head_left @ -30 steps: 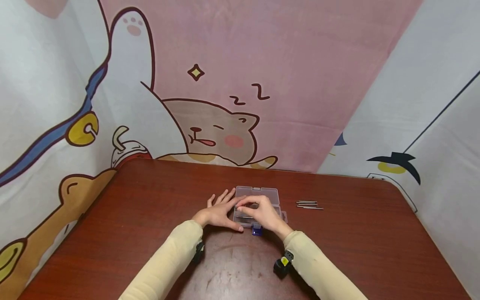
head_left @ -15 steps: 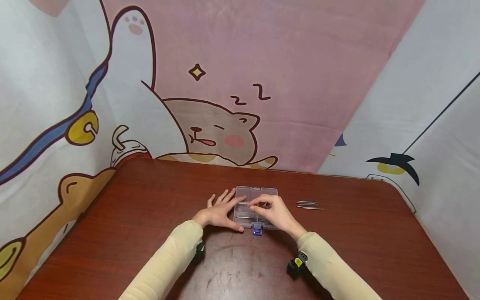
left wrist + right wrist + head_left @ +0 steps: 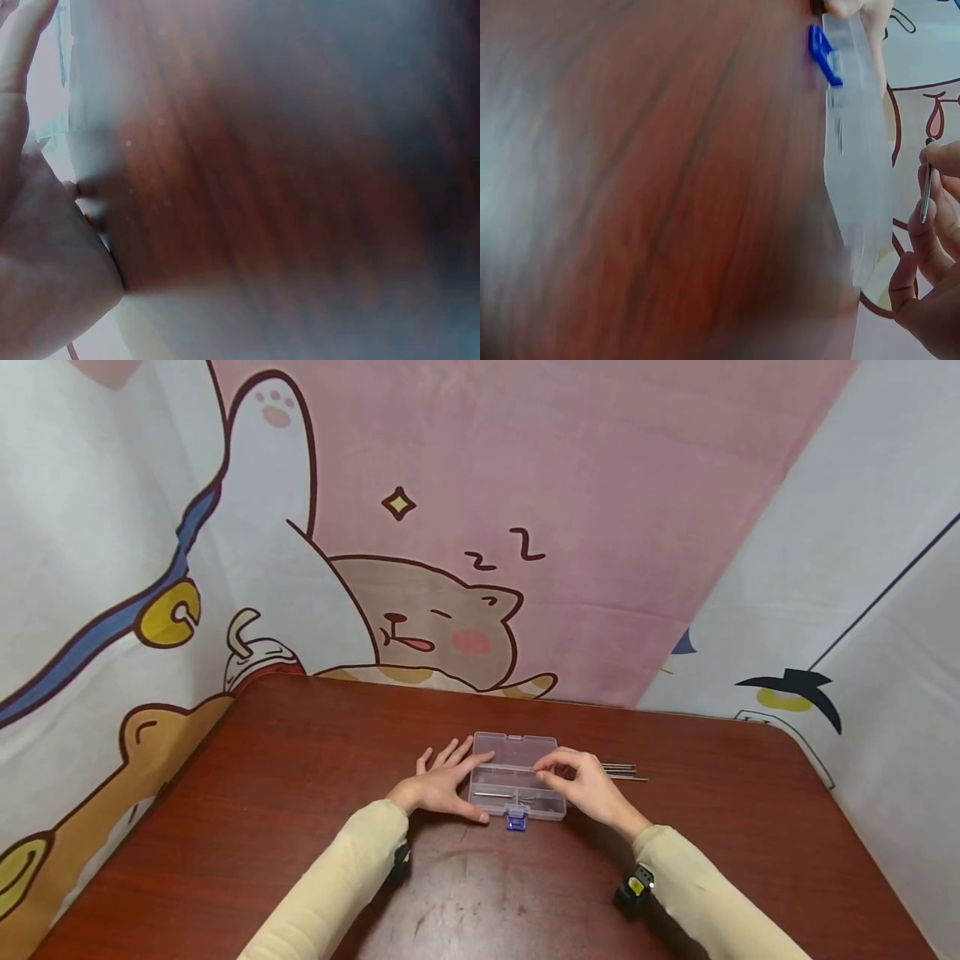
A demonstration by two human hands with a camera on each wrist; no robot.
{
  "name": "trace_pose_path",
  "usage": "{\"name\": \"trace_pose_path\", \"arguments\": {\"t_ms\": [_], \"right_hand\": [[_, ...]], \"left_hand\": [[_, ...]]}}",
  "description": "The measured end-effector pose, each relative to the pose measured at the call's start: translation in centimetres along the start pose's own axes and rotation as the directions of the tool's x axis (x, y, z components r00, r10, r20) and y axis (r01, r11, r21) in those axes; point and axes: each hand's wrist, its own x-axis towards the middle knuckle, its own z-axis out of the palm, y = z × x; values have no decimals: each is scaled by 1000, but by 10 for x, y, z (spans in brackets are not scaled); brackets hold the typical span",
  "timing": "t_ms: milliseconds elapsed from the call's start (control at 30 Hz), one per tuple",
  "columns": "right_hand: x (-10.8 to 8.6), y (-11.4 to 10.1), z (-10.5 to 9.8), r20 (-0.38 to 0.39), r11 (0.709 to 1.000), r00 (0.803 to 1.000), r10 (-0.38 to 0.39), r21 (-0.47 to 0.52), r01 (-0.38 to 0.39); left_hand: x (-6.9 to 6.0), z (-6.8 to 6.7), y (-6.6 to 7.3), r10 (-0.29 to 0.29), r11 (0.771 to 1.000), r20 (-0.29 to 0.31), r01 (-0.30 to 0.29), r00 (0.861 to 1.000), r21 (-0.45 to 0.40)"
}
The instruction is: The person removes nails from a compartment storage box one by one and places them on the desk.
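A clear plastic compartment box (image 3: 501,777) lies on the table with its lid (image 3: 517,748) folded back. Its front latch (image 3: 515,821) is blue. Small metal pieces (image 3: 492,794) lie in the front compartments. My left hand (image 3: 435,787) rests against the box's left side, fingers spread and thumb at the front corner. At the box's right side, my right hand (image 3: 588,783) is raised, thumb and fingers bent together. The right wrist view shows it pinching a thin metal pin (image 3: 927,196), dark at one end and narrow at the other.
Several thin metal rods (image 3: 622,769) lie side by side on the brown table (image 3: 337,877), just right of the box and partly behind my right hand. A cartoon-printed cloth (image 3: 600,527) hangs behind the table.
My right hand has moved right, from over the left part of the box to its right edge, uncovering the compartments. The left hand has stayed in place.
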Motion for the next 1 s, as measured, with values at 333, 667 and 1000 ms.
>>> {"name": "trace_pose_path", "arguments": {"t_ms": [333, 667, 1000], "right_hand": [[-7, 23, -16, 42, 999, 999, -30, -16, 31], [-24, 42, -39, 16, 986, 996, -87, -145, 88], [-38, 62, -59, -32, 979, 998, -60, -195, 53]], "left_hand": [[0, 1, -2, 8, 1000, -3, -8, 1000, -8], [0, 0, 0, -2, 1000, 9, 2, 1000, -4], [1, 5, -5, 14, 999, -15, -15, 1000, -33]]}}
